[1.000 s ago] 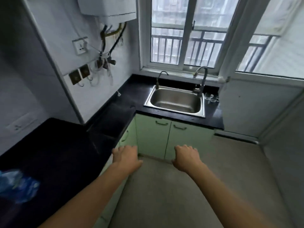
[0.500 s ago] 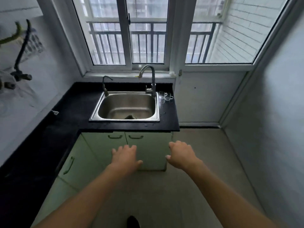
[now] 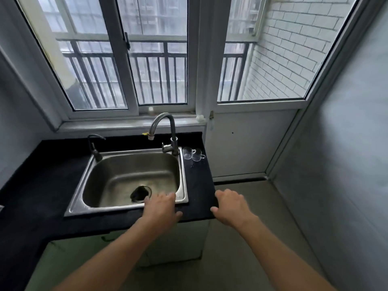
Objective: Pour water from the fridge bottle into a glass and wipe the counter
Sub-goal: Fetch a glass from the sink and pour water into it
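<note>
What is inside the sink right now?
Only a dark drain opening shows in the sink, near the front of the basin. The left hand covers the basin's front right corner, so whatever lies there cannot be seen.

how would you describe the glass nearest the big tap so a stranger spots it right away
Find the steel sink under the window. On the black counter to its right, beside the tall tap, stand two clear handled glasses. Yours is the left glass, beside the sink's rim; the right glass sits nearer the counter's end.
</note>
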